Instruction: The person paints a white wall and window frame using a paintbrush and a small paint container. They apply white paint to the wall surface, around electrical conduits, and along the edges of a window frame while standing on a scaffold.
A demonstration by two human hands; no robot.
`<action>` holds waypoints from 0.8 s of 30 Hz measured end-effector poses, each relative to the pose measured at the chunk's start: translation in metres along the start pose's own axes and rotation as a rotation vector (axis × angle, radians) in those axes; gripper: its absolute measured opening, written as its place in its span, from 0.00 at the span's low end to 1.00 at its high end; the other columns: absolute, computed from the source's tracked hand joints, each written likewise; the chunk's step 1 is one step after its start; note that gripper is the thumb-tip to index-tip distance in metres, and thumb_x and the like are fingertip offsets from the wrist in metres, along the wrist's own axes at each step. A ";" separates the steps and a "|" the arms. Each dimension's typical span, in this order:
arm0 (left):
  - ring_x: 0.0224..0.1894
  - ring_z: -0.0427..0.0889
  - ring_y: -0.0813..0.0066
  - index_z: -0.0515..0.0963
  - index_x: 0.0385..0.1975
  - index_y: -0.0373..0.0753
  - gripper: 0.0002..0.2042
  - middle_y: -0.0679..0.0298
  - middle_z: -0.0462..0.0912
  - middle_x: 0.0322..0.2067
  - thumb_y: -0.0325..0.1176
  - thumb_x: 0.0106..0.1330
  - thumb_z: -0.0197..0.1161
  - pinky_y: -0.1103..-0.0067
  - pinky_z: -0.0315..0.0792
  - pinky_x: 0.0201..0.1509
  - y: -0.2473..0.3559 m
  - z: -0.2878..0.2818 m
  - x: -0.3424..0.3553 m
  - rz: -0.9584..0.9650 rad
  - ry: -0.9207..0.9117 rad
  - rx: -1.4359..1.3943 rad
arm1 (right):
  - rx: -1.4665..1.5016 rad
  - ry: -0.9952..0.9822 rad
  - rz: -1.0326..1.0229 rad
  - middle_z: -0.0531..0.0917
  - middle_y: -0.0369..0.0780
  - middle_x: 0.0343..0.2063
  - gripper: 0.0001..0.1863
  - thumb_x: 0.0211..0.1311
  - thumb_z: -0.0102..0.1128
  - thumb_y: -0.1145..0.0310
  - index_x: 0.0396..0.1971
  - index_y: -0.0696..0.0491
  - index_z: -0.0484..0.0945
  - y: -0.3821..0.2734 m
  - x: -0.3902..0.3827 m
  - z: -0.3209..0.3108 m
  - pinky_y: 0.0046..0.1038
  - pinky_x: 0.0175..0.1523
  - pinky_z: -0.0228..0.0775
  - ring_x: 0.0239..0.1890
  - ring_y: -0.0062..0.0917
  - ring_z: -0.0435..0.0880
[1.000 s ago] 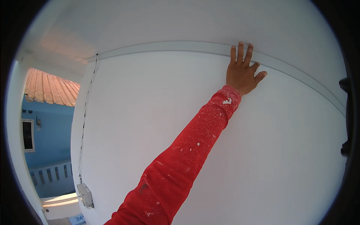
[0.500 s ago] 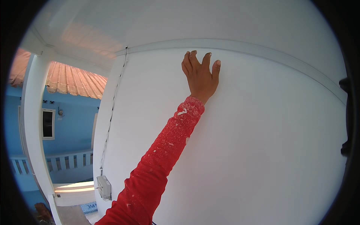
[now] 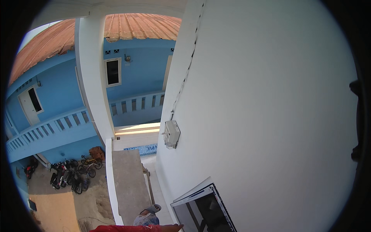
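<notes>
At the bottom edge, my red-sleeved left arm reaches rightward, with my left hand (image 3: 171,227) partly cut off near a white-framed window (image 3: 203,210) low on the white wall (image 3: 270,116). A fingertip shows, but I cannot tell what the hand's grip is. Just above it are pale, speckled clothing (image 3: 145,220) and what appears to be a sandaled foot (image 3: 154,208). My right hand is not in view.
A grey ledge (image 3: 127,178) runs beside a white column (image 3: 94,85). A junction box (image 3: 171,134) with a hanging cable sits on the wall. Beyond are a blue building (image 3: 58,89), railings, and several motorbikes and bicycles (image 3: 69,174) below.
My left hand has dropped from high on the wall to the bottom edge. The view has swung left and down, bringing the ledge, window and yard into sight.
</notes>
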State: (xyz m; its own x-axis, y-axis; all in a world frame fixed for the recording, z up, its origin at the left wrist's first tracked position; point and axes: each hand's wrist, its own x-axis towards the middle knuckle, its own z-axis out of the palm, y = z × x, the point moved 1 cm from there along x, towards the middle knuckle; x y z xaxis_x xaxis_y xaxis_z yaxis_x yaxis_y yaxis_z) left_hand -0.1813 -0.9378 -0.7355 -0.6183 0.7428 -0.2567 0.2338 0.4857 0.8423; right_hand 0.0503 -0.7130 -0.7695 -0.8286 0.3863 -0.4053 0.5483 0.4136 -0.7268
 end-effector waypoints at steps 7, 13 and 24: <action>0.47 0.83 0.56 0.80 0.55 0.38 0.24 0.53 0.85 0.45 0.53 0.72 0.60 0.68 0.75 0.54 -0.049 -0.023 -0.011 0.105 -0.274 -0.244 | -0.205 -0.260 -0.389 0.85 0.48 0.30 0.11 0.63 0.60 0.65 0.40 0.57 0.81 -0.175 0.086 0.027 0.41 0.42 0.75 0.33 0.44 0.84; 0.38 0.85 0.55 0.84 0.44 0.41 0.17 0.55 0.86 0.34 0.49 0.73 0.60 0.66 0.76 0.47 -0.067 -0.100 -0.018 0.003 -0.085 -0.285 | -0.189 -0.473 -0.027 0.82 0.38 0.33 0.12 0.66 0.65 0.65 0.40 0.59 0.80 -0.264 0.140 0.069 0.25 0.38 0.73 0.36 0.17 0.80; 0.26 0.82 0.64 0.85 0.33 0.40 0.15 0.63 0.85 0.24 0.44 0.73 0.60 0.70 0.75 0.36 -0.127 -0.284 -0.003 -0.106 -0.016 -0.326 | -0.233 -0.606 -0.260 0.86 0.48 0.37 0.14 0.64 0.66 0.63 0.42 0.57 0.82 -0.396 0.242 0.155 0.35 0.44 0.76 0.39 0.41 0.86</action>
State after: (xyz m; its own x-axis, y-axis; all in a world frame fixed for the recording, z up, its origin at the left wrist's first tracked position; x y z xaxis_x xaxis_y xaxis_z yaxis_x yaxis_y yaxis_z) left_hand -0.4227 -1.1325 -0.7073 -0.6141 0.7043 -0.3561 -0.0846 0.3899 0.9170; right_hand -0.3853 -0.9110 -0.6653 -0.8162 -0.2489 -0.5215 0.2777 0.6225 -0.7317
